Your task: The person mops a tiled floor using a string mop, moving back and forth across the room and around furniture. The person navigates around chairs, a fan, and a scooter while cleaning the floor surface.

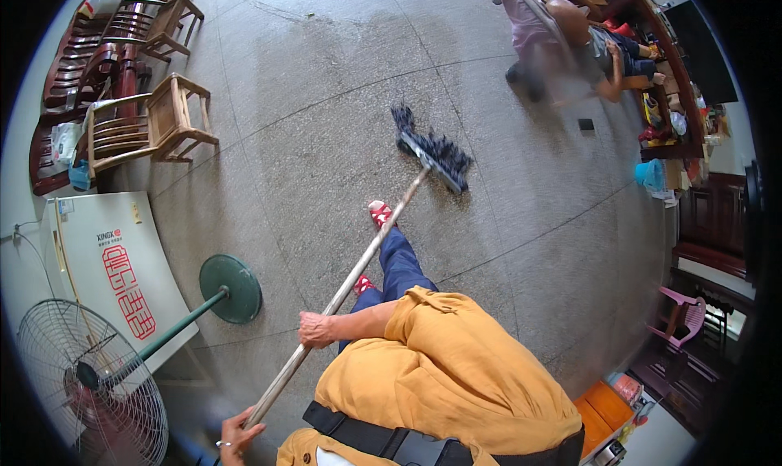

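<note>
A mop with a long wooden handle runs from the lower left up to the middle of the floor. Its dark, stringy mop head lies spread on the grey floor, blurred at the edges. My right hand reaches across my body, its fingers wrapped around the middle of the handle. Lower down, my left hand is closed at the upper end of the handle; part of that grip is hidden. My feet, in red patterned socks, stand just left of the handle.
A fan with a round green base stands left, before a white chest freezer. Wooden chairs line the upper left. At upper right, a person sits near a cluttered cabinet and blue bucket.
</note>
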`<state>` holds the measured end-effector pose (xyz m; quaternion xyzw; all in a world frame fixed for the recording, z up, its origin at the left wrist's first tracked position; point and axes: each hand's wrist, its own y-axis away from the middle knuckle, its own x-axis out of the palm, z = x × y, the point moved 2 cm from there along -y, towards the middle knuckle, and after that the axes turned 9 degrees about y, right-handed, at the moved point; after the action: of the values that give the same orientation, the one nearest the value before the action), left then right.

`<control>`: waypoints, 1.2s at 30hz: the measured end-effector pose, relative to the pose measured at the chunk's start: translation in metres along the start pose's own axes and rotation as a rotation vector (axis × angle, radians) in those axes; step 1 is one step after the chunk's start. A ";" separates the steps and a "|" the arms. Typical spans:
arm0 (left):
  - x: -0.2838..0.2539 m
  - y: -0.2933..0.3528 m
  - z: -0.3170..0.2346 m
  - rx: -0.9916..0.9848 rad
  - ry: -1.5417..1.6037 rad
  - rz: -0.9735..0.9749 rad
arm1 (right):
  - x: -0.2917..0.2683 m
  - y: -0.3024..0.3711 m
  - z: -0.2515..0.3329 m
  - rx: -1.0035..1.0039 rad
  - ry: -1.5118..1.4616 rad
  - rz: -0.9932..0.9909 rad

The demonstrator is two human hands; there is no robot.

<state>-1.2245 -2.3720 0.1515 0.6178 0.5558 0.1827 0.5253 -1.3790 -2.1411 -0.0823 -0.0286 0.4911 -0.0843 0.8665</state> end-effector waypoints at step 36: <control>0.045 -0.091 -0.151 0.328 -0.305 -0.157 | -0.025 0.090 -0.122 0.879 0.114 0.045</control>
<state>-1.3772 -2.2806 0.1155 0.6702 0.5385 -0.0468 0.5086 -1.4849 -2.0442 -0.1363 0.3579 0.4562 -0.2678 0.7695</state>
